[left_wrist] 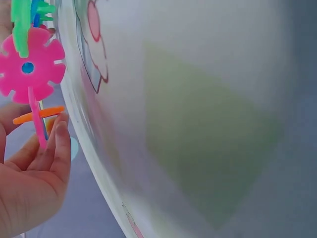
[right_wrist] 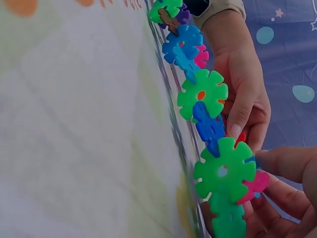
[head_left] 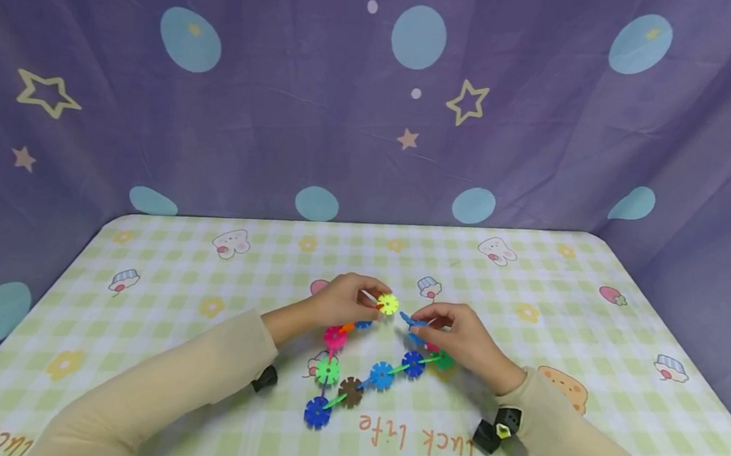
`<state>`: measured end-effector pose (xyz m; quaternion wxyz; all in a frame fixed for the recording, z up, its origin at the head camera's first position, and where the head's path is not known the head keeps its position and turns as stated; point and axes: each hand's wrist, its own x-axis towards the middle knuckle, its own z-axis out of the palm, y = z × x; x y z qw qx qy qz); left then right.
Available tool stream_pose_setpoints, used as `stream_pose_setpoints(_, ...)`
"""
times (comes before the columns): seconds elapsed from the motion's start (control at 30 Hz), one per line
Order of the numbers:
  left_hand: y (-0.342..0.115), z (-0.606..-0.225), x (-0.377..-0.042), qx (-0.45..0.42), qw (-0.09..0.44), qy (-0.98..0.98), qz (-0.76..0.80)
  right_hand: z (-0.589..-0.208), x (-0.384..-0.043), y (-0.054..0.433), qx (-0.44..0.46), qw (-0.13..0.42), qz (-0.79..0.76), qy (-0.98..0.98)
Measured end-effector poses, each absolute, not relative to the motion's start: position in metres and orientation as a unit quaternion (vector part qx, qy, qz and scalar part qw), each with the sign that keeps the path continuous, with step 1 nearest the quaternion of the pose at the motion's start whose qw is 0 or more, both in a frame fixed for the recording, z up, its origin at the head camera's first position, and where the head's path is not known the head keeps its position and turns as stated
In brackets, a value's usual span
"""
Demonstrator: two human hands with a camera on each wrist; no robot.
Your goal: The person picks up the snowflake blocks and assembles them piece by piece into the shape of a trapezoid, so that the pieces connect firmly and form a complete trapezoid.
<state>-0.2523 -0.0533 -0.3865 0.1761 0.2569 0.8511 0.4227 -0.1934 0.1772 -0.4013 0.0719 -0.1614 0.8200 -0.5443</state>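
Note:
A chain of notched plastic snowflake discs in several colours lies in a loop, its near corner a dark blue disc (head_left: pixel 317 412). At one end of the chain, my left hand (head_left: pixel 348 300) pinches the discs beside a yellow disc (head_left: pixel 388 304). My right hand (head_left: pixel 465 336) pinches a blue disc (head_left: pixel 417 330) at the other end. A small gap separates the yellow disc from the blue one. In the left wrist view a pink disc (left_wrist: pixel 47 82) and an orange disc (left_wrist: pixel 37 115) hang by the left fingers. The right wrist view shows linked green discs (right_wrist: pixel 225 171) beside the right fingers.
A green-and-white checked cloth (head_left: pixel 202 344) with printed cartoons covers the table. Behind it hangs a purple curtain (head_left: pixel 323 110) with stars and blue spots. Black devices (head_left: pixel 496 430) sit at the wrists.

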Motion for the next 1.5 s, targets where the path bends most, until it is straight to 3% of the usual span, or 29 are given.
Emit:
stream_pose_setpoints(0.67,-0.057,-0.38,-0.241,0.286,0.185,0.835,0.432,-0.403,-0.194,0.177,-0.161,0.074,-0.546,0.819)
stream_pose_setpoints(1.5,-0.053,-0.38,-0.238,0.324,0.153,0.852,0.381,-0.406,-0.193,0.178,-0.188,0.049,-0.528,0.827)
